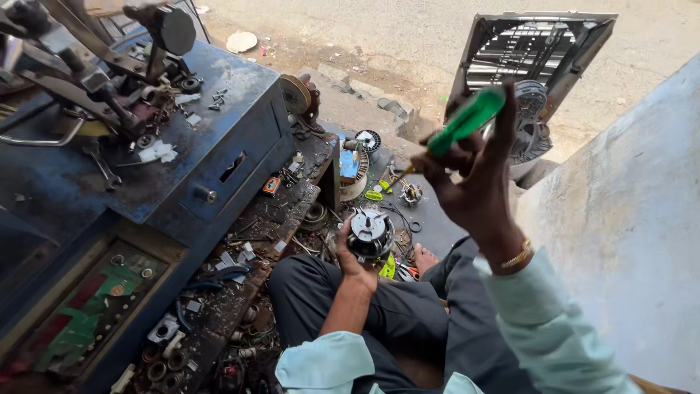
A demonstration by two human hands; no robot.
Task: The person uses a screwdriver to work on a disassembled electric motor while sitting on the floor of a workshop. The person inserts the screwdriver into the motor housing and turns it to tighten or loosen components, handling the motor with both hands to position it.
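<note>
Head view: left hand (pixel 353 257) clamped around a small fan motor (pixel 370 233), held over the lap beside the blue counter (pixel 240 95). Right hand (pixel 474 182) raised, closed on a green-handled screwdriver (pixel 465 121). Motor judged dense, rigid, metal-cased, possibly greasy; best gripped round the casing, clear of the shaft. Screwdriver light, stiff; held by its handle.

Blue cabinet (pixel 219 109) crowding left, grey wall (pixel 627 219) right; lap gap between.

The left hand (pixel 355 257) grips a small round motor (pixel 370 233) above the lap. At two o'clock from it, the raised right hand (pixel 474 182) holds a green-handled screwdriver (pixel 467 120).
</note>
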